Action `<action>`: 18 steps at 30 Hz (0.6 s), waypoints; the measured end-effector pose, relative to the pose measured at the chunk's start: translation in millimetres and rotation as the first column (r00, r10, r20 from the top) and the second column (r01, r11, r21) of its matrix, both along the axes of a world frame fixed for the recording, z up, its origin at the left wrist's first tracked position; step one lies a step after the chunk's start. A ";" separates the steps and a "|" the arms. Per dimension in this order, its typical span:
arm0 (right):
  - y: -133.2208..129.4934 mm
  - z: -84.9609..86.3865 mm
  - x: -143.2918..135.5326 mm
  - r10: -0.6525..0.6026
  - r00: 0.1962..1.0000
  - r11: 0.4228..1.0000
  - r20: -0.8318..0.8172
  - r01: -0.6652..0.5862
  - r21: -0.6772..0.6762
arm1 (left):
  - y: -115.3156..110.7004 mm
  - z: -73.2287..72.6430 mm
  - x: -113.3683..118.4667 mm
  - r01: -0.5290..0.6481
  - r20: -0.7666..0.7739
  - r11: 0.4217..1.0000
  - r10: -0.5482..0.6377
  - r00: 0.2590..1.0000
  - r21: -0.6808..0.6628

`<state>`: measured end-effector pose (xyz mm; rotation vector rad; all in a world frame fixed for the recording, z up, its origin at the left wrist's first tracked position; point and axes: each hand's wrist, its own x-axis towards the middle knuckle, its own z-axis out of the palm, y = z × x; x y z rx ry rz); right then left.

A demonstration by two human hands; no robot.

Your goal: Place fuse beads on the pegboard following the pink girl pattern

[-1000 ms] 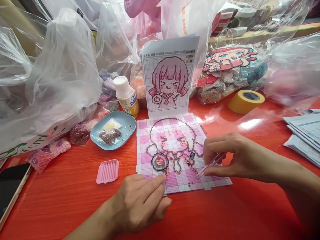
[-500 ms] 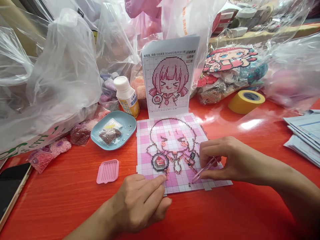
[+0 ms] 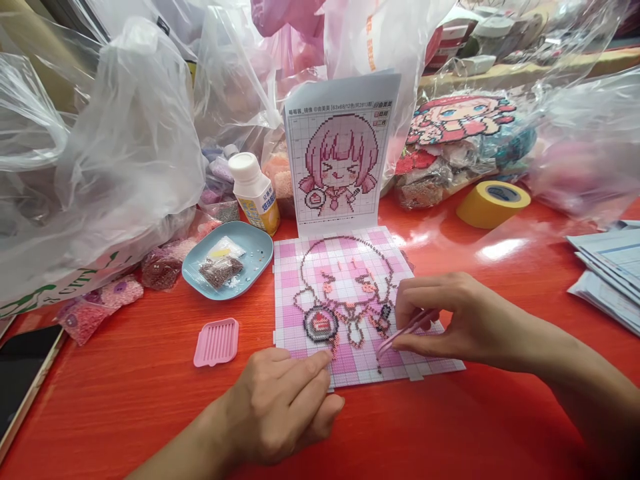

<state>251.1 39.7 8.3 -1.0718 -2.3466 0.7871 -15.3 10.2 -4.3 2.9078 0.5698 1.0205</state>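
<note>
A pink-and-white checked pegboard [image 3: 300, 363] lies flat on the table, bearing a bead outline of a cartoon girl with a cake plate motif. My left hand [image 3: 280, 403] rests at the board's near left edge, fingers stretched out and fingertips by the pink beads. Between the thumb and fingers of my right hand [image 3: 445, 317] is a pair of pink tweezers [image 3: 410, 333]. The tweezer tips meet the board at its lower middle, just above a few dark beads [image 3: 379, 371]. Any bead in the tips is too small to make out. Behind the board stands a printed pattern sheet [image 3: 340, 160].
To the left are a blue plate [image 3: 255, 270] holding bead bags, a pink ridged tray [image 3: 217, 343] and a white bottle [image 3: 253, 190]. Yellow tape [image 3: 493, 204] and papers [image 3: 610, 267] lie right. Plastic bags [image 3: 125, 127] crowd the back.
My right hand and the tweezers have shifted slightly left, and the tips are a little farther up the board. My left hand stays in place.
</note>
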 end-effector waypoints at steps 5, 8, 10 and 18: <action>-6.5 -10.4 -23.0 -0.077 0.980 0.990 -0.186 0.097 0.102 | -0.1 0.7 0.9 0.003 0.005 1.000 -0.003 1.000 0.008; -11.0 -18.1 -35.9 -0.096 0.967 0.975 -0.235 0.140 0.175 | -0.3 0.5 0.2 0.006 -0.004 1.000 -0.006 1.000 0.007; -13.1 -22.1 -41.1 -0.107 0.970 0.963 -0.218 0.156 0.221 | -0.6 0.0 -0.2 0.008 -0.005 1.000 -0.008 1.000 0.007; -14.5 -28.2 -43.1 -0.119 0.980 0.949 -0.161 0.160 0.273 | -0.3 1.1 0.8 0.007 0.000 1.000 -0.007 1.000 0.006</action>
